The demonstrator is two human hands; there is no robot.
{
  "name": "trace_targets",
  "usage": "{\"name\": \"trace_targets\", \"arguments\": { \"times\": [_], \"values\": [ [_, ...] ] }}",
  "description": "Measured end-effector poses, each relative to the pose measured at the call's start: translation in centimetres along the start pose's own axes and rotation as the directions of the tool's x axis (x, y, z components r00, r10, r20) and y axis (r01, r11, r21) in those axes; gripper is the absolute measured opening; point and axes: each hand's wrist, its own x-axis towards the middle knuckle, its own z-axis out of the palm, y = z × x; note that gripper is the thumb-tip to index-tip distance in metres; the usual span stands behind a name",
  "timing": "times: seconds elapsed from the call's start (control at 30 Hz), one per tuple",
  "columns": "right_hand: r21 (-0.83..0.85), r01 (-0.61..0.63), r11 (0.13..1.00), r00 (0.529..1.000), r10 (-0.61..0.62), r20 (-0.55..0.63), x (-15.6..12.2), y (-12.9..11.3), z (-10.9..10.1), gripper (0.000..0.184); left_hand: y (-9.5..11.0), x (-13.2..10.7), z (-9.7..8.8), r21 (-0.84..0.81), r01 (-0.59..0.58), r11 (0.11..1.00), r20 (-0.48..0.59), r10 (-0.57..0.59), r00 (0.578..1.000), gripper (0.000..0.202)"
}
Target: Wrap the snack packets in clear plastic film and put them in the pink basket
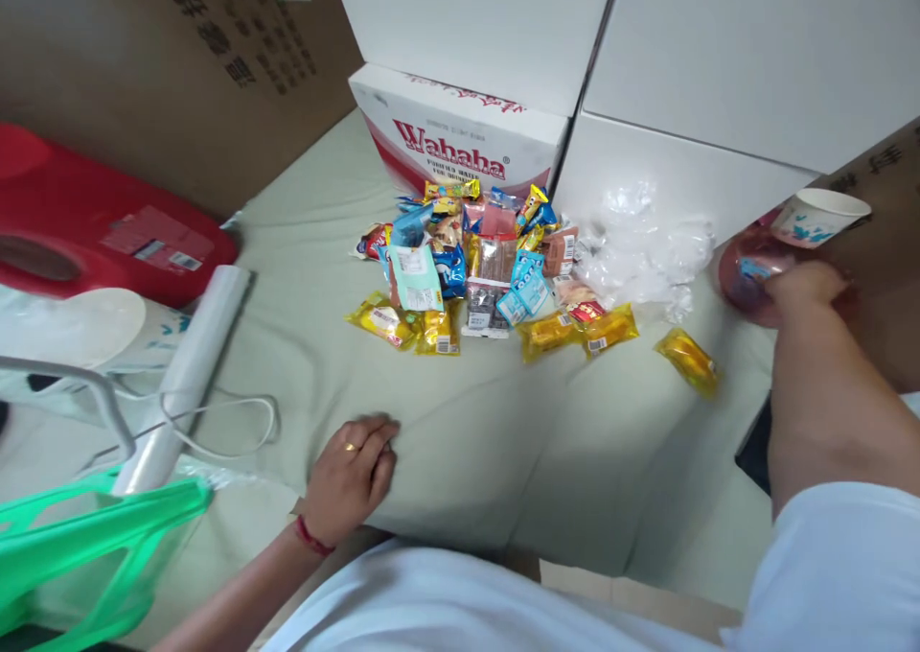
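My left hand (pixel 352 475) rests on the pale green cloth (pixel 431 412) near its front edge, with its fingers curled in and nothing visible in them. At the far right, my right hand (pixel 809 288) reaches into a reddish see-through container (pixel 744 273), and its fingers are hidden. A yellow-wrapped snack (pixel 688 360) lies on the cloth to the left of that arm. Further left is a pile of packaged snacks (pixel 493 259), with a dark packet (pixel 487 307) and a light-blue packet (pixel 524 288) at its front. Crumpled clear plastic (pixel 639 249) lies between the pile and the container.
Behind the pile stands a white Wahaha carton (pixel 460 139). A paper cup (pixel 819 219) sits by the reddish container. On the left are a red jug (pixel 93 221), more paper cups (pixel 136 331), a plastic film roll (pixel 191 374), a white cable (pixel 269 422) and a green bag (pixel 107 537).
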Motion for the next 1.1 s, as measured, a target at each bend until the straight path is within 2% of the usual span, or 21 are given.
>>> {"name": "trace_targets", "arguments": {
  "times": [0.07, 0.1, 0.13, 0.2, 0.27, 0.33, 0.37, 0.4, 0.43, 0.5, 0.53, 0.57, 0.6, 0.67, 0.7, 0.73, 0.83, 0.9, 0.93, 1.0, 1.1],
  "values": [
    [0.038, -0.133, 0.99, 0.982, 0.137, -0.131, -1.2, -1.8, -1.1, 0.022, 0.0, -0.1, 0.0, 0.001, 0.002, 1.0, 0.0, -0.002, 1.0, 0.024],
    [0.109, -0.126, 0.986, 0.973, 0.144, -0.178, -2.2, -3.1, -2.1, 0.023, 0.0, -0.2, 0.0, -0.002, 0.001, 1.0, 0.0, -0.001, 1.0, 0.024],
    [0.193, -0.062, 0.979, 0.972, 0.103, -0.21, -3.5, -4.7, -3.1, 0.026, 0.0, -0.2, 0.0, -0.007, 0.0, 1.0, -0.002, 0.0, 1.0, 0.024],
    [0.354, 0.163, 0.921, 0.976, -0.099, -0.192, -6.9, -8.5, -5.3, 0.033, 0.2, -0.1, 0.1, -0.016, -0.005, 1.0, -0.014, 0.005, 1.0, 0.024],
    [0.444, 0.336, 0.831, 0.937, -0.344, -0.064, -10.8, -12.2, -6.8, 0.036, 0.3, -0.1, 0.1, -0.026, -0.007, 1.0, -0.03, 0.006, 1.0, 0.024],
    [0.426, 0.456, 0.781, 0.823, -0.552, 0.132, -14.2, -15.3, -7.4, 0.033, 0.4, -0.1, 0.2, -0.042, -0.001, 0.999, -0.041, -0.001, 0.999, 0.023],
    [0.392, 0.481, 0.785, 0.777, -0.588, 0.224, -15.5, -16.4, -7.3, 0.031, 0.4, -0.1, 0.2, -0.053, 0.007, 0.999, -0.042, -0.009, 0.999, 0.023],
    [0.354, 0.478, 0.804, 0.765, -0.579, 0.283, -16.5, -17.2, -7.2, 0.028, 0.4, -0.2, 0.2, -0.07, 0.019, 0.997, -0.041, -0.022, 0.999, 0.023],
    [0.336, 0.44, 0.833, 0.791, -0.536, 0.294, -17.2, -17.8, -7.2, 0.024, 0.4, -0.3, 0.2, -0.096, 0.034, 0.995, -0.036, -0.038, 0.999, 0.023],
    [0.447, 0.26, 0.856, 0.904, -0.379, 0.201, -18.2, -18.4, -7.4, 0.018, 0.3, -0.5, 0.1, -0.178, 0.081, 0.981, -0.026, -0.086, 0.996, 0.023],
    [0.579, 0.131, 0.804, 0.954, -0.261, 0.147, -18.8, -18.7, -7.9, 0.018, 0.3, -0.5, 0.0, -0.24, 0.111, 0.964, -0.021, -0.12, 0.993, 0.022],
    [0.729, -0.006, 0.685, 0.981, -0.137, 0.137, -19.6, -19.0, -8.5, 0.02, 0.4, -0.5, -0.2, -0.315, 0.149, 0.937, -0.015, -0.162, 0.987, 0.021],
    [0.848, -0.143, 0.511, 0.981, -0.038, 0.188, -20.8, -19.4, -9.3, 0.025, 0.5, -0.4, -0.4, -0.401, 0.197, 0.895, -0.006, -0.218, 0.976, 0.019],
    [0.909, -0.387, 0.153, 0.92, 0.0, 0.392, -24.4, -20.4, -11.2, 0.038, 1.1, 0.3, -0.9, -0.589, 0.319, 0.743, 0.049, -0.361, 0.931, 0.016],
    [0.873, -0.486, 0.035, 0.872, -0.048, 0.487, -26.7, -21.1, -12.1, 0.042, 1.5, 0.9, -1.1, -0.684, 0.377, 0.625, 0.106, -0.426, 0.899, 0.018],
    [0.825, -0.565, -0.023, 0.822, -0.102, 0.56, -29.2, -21.8, -12.9, 0.045, 2.1, 1.5, -1.4, -0.769, 0.425, 0.479, 0.179, -0.477, 0.861, 0.023],
    [0.72, -0.693, -0.028, 0.711, -0.189, 0.677, -36.9, -23.9, -14.9, 0.043, 3.8, 3.9, -1.9, -0.886, 0.456, -0.083, 0.439, -0.462, 0.77, 0.043],
    [0.708, -0.706, 0.009, 0.692, -0.201, 0.693, -41.0, -24.8, -15.6, 0.041, 4.7, 5.3, -1.9, -0.768, 0.487, -0.416, 0.63, -0.35, 0.693, 0.055],
    [0.715, -0.698, 0.036, 0.695, -0.207, 0.689, -42.5, -25.0, -15.8, 0.04, 5.1, 5.7, -1.8, -0.69, 0.507, -0.517, 0.695, -0.275, 0.665, 0.06],
    [0.739, -0.666, 0.1, 0.707, -0.23, 0.668, -44.4, -25.1, -16.0, 0.037, 5.6, 6.1, -1.4, -0.615, 0.52, -0.593, 0.733, -0.187, 0.654, 0.06],
    [0.764, -0.622, 0.172, 0.717, -0.265, 0.644, -45.0, -24.4, -15.9, 0.037, 5.9, 5.6, -0.5, -0.701, 0.488, -0.52, 0.669, -0.242, 0.703, 0.054]
  ]
}}
